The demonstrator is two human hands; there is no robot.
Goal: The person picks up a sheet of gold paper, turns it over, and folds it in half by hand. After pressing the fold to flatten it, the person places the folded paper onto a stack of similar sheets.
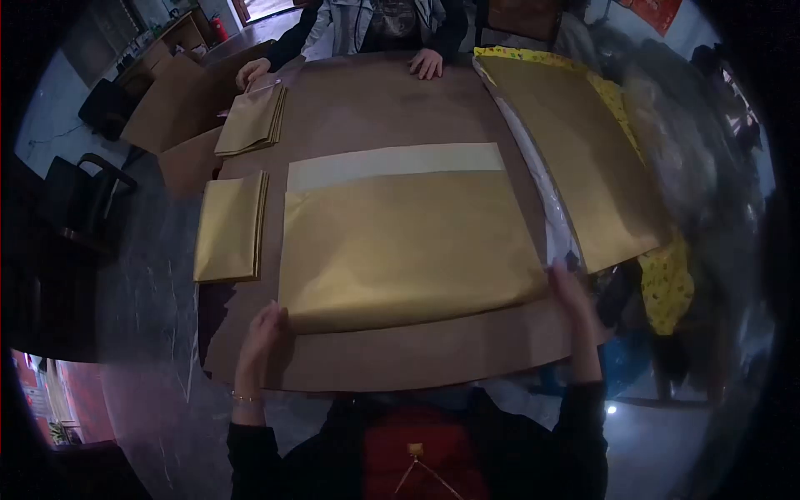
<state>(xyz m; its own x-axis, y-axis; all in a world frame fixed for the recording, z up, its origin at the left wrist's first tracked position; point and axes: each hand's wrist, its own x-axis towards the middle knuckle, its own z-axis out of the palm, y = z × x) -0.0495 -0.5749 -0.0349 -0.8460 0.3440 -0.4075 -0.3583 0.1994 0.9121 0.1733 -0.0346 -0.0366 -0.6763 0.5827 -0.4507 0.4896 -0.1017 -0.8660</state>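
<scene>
A large gold-brown paper sheet [408, 242] lies across the middle of the brown-covered table [375, 108]. It looks doubled over, with a pale strip [400, 164] showing along its far side and a rounded near edge. At the near left corner, my left hand [263, 329] pinches the paper between thumb and fingers. My right hand [571, 292] is closed at the near right corner; its fingertips are partly hidden. To the left lie two stacks of folded gold paper, a nearer stack [229, 227] and a farther stack [252, 121].
More large brown sheets [575, 150] lie on the right over yellow patterned cloth [667, 283] and clear plastic. Across the table, another person's hands [427, 63] rest near the far edge. An open cardboard box [179, 108] stands left, near a black chair [79, 196].
</scene>
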